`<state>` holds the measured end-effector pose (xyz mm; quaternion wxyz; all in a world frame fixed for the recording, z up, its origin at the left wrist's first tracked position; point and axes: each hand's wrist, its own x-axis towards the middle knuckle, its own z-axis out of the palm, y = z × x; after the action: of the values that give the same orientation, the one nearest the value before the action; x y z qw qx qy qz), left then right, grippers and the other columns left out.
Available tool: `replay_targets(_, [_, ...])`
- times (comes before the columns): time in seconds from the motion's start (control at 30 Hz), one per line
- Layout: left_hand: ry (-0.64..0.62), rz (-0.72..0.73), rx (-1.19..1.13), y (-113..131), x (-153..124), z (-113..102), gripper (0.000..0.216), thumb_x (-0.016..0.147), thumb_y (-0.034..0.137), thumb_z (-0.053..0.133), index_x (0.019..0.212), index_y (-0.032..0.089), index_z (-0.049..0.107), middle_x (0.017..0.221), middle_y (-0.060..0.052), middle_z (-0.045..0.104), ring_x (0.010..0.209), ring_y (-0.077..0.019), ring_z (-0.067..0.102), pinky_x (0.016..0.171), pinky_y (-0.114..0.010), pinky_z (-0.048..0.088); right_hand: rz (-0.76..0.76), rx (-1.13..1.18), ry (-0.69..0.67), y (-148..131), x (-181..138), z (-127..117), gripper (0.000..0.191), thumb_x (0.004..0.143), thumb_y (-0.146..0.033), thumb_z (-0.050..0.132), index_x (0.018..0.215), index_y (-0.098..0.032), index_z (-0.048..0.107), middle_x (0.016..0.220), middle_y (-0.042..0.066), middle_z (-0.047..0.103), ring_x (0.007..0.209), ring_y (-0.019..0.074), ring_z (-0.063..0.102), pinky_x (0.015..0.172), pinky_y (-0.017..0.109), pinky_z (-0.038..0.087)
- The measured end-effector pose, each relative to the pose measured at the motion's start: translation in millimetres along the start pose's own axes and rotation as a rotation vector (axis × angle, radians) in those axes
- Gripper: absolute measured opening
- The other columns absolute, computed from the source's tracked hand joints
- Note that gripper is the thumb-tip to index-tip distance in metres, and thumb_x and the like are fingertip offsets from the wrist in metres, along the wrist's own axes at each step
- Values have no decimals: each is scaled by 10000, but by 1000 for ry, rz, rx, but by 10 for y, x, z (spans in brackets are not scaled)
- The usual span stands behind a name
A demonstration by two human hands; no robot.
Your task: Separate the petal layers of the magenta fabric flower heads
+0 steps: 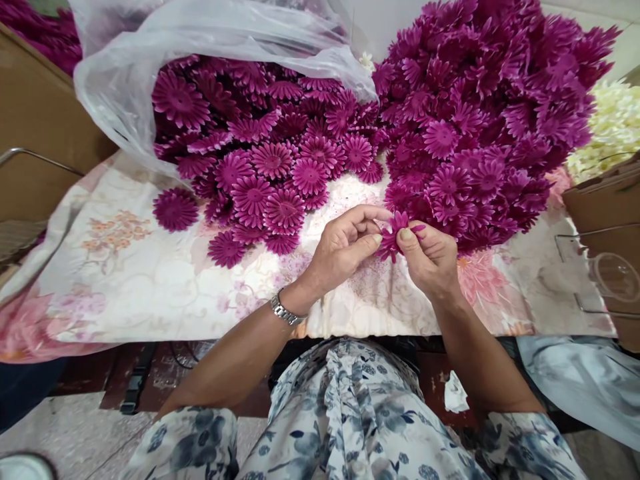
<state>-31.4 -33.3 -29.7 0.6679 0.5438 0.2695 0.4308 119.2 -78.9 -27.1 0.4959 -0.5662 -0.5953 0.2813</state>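
Note:
Both hands meet over the table's front middle on one purple fabric flower (395, 235). My left hand (343, 250), with a metal watch on its wrist, pinches the flower's left side with curled fingers. My right hand (429, 257) pinches its right side, thumb on top. Flat purple flower layers (273, 180) spill from a clear plastic bag (165, 40) at the back left. A tall heap of fuller purple flowers (480, 113) rises at the back right, just behind my right hand.
A floral cloth (140, 273) covers the table. Cardboard boxes stand at the left (35, 113) and right (605, 200) edges. Cream flowers (613, 127) lie at the far right. A single purple layer (175, 209) lies apart on the cloth.

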Motion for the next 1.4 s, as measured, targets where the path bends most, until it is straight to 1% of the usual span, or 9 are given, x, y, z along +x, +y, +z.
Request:
replay_targets(0.13, [-19,-33,-41,-16,27,17,191,699,210,652,880,158,624,717,1,574,640,-84,507,587,-201,408,-59,-63,23,-20,-10,24,366,895,-307,464,566,-183,363,533,-58,306,496,54,280,471,225,231])
replay_targets(0.5, [73,-127,-195,20,59,25,170,636,213,720,628,143,566,568,29,493,509,-64,444,475,-188,374,-60,-55,36,-30,5,33,342,903,-304,440,592,-189,358,558,-58,303,515,58,304,497,217,260])
replay_targets(0.67, [159,-42,-203,11,51,47,138,664,203,692,638,151,567,579,17,511,523,-74,450,481,-192,366,-119,-93,115,-42,12,26,300,902,-268,435,616,-183,410,612,-37,363,594,75,386,574,229,321])
replay_targets(0.8, [214,69,-198,-22,63,60,149,671,223,703,673,153,571,771,-17,578,656,-83,493,590,-201,400,-146,-124,172,-44,13,47,292,899,-260,442,618,-180,441,627,-26,398,619,84,413,595,238,340])
replay_targets(1.0, [302,122,-296,12,94,21,233,630,270,747,659,160,543,722,0,523,610,-80,455,569,-208,382,-36,-31,334,12,25,17,313,896,-337,455,623,-186,465,587,-42,396,550,71,415,539,228,342])
replay_targets(1.1, [306,179,-276,29,91,-7,212,658,258,733,677,162,545,732,-5,536,638,-86,473,602,-211,394,-44,-120,457,9,55,-206,259,884,-383,469,727,-194,551,615,-34,461,549,83,448,532,233,370])
replay_targets(1.23, [235,187,-183,19,63,0,147,690,236,709,704,159,585,717,-11,556,657,-92,482,618,-212,386,-123,-681,675,12,124,-790,299,874,-412,467,875,-178,653,669,12,519,629,137,499,641,305,438])
replay_targets(1.33, [215,143,-176,20,46,8,128,691,228,701,696,159,593,675,-1,538,624,-88,461,588,-210,364,-51,-1064,482,59,146,-1190,343,808,-421,570,1045,-192,661,902,86,636,869,224,568,824,415,454])
replay_targets(1.4, [206,125,-167,28,40,5,117,689,223,698,694,157,602,671,0,541,614,-85,457,575,-208,354,-20,-1142,374,77,128,-1302,391,764,-433,626,1080,-204,655,1033,107,654,972,266,570,884,460,436])
